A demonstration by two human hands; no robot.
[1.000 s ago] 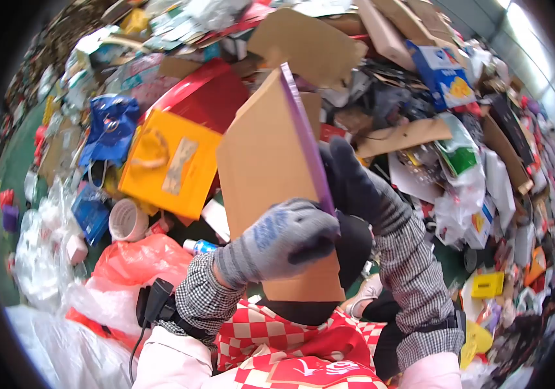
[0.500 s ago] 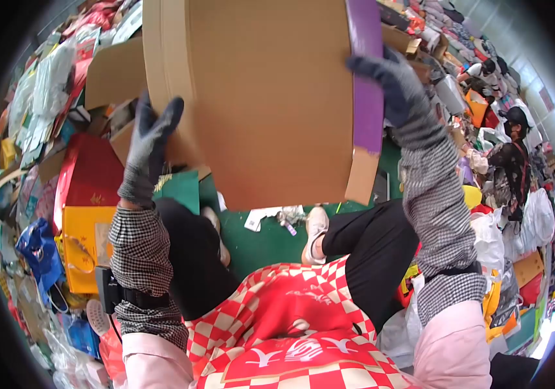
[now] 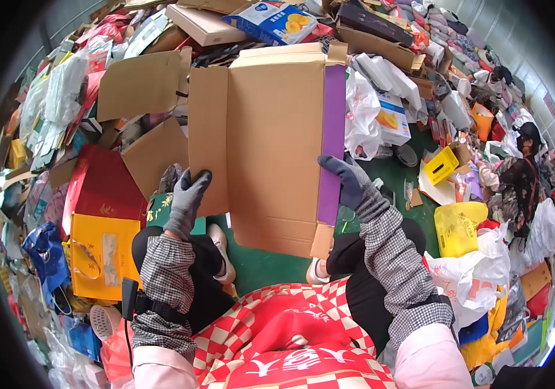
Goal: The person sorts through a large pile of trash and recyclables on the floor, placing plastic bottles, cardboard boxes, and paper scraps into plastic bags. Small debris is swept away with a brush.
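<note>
In front of me is a flattened cardboard box (image 3: pixel 276 142), its plain brown inside facing me. A purple strip (image 3: pixel 333 123) runs down its right side, and a brown flap (image 3: pixel 208 129) is folded out on the left. My left hand (image 3: pixel 188 198), in a grey glove, pinches the lower left corner of that flap between thumb and fingers. My right hand (image 3: pixel 347 180), gloved alike, is closed around the purple edge, its fingers partly hidden. The cardboard is tilted above the green floor, between my knees.
Piles of mixed waste surround me. At left are a red box (image 3: pixel 105 191) and a yellow box (image 3: pixel 99 253); a blue printed box (image 3: pixel 274 23) lies at the back. White plastic bags (image 3: pixel 475 272) and a yellow bag (image 3: pixel 460 227) are on the right. Another person (image 3: pixel 517 172) is beyond them.
The cardboard has come down and now looks smaller, showing the pile behind it. My left hand has closed on the flap, and my right hand is lower on the purple edge.
</note>
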